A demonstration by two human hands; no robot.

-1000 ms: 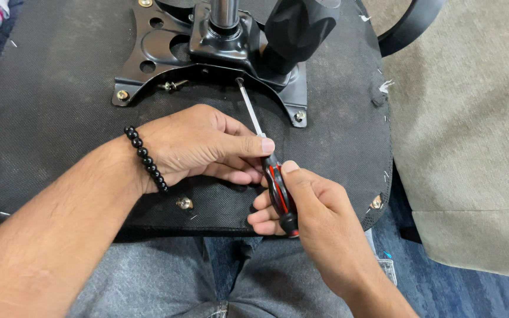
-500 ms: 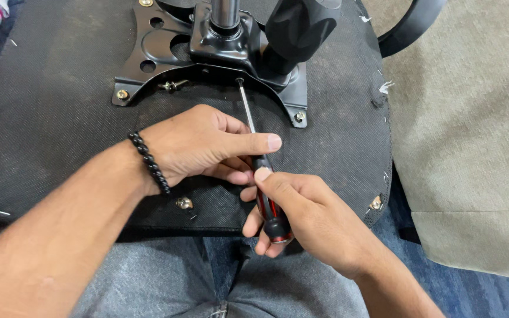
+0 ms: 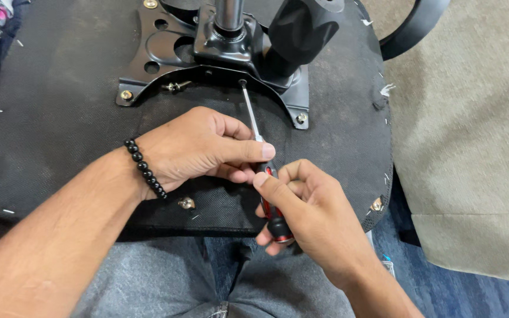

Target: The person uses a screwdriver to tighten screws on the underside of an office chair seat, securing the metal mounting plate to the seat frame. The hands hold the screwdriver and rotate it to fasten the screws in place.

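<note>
Since a second ago, the right hand (image 3: 310,215) is sitting lower on the red-and-black screwdriver (image 3: 273,206), fingers curling closed around its handle. At ten o'clock from it, the left hand (image 3: 198,147) is pinching the shaft, whose tip is pressing a screw (image 3: 243,83) in the black metal plate (image 3: 160,56) at twelve o'clock.

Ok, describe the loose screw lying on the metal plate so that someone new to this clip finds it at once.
Start at the black metal plate bolted to the upturned chair seat. Along its lower edge, left of the screwdriver tip, lies a small loose screw. Unlike the gold bolts seated upright at the plate's corners, it lies on its side.
</note>
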